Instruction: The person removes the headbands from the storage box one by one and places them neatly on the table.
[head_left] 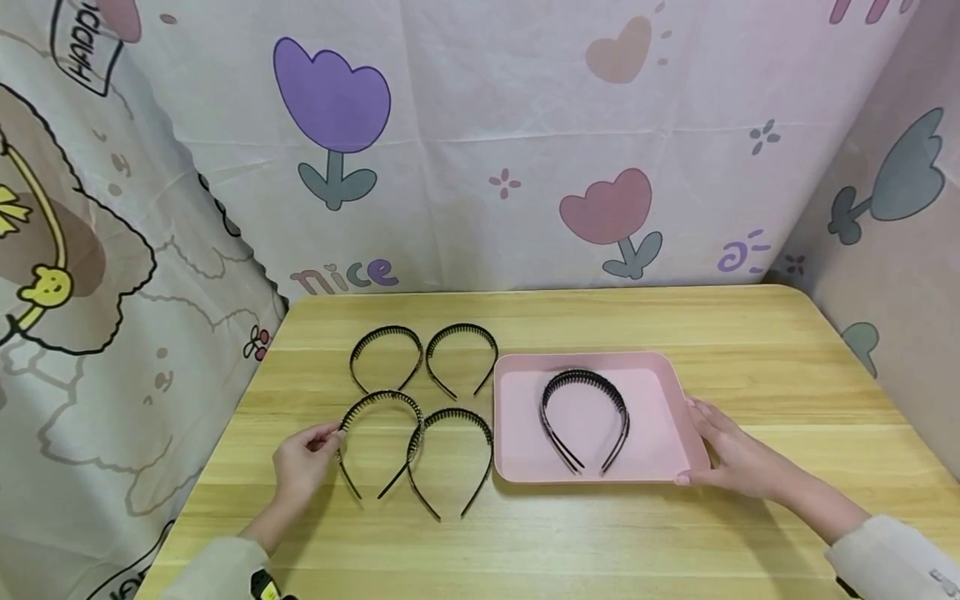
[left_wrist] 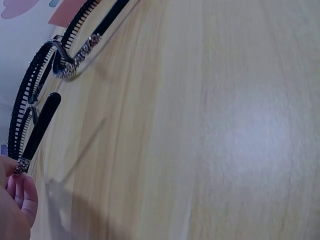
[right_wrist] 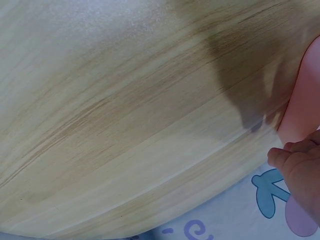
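Note:
My left hand (head_left: 303, 462) pinches the left side of a black toothed headband (head_left: 384, 393) between thumb and fingers. In the left wrist view, a glittery stretch and a smooth black end of this headband (left_wrist: 41, 127) show beyond the fingertips. Its right side overlaps another headband (head_left: 452, 412) just to the right. Behind these two lie a back left headband (head_left: 386, 329) and a back right headband (head_left: 462, 327). A pink tray (head_left: 517, 425) holds stacked black headbands (head_left: 581, 377). At the tray's right end, my right hand (head_left: 738, 458) grips it, thumb by the front corner and fingers along the side.
The light wooden table (head_left: 600, 542) carries everything. A printed cloth (head_left: 480, 225) hangs along its back edge, with more cloth at the left and right sides. The tray's left wall stands close beside the loose headbands.

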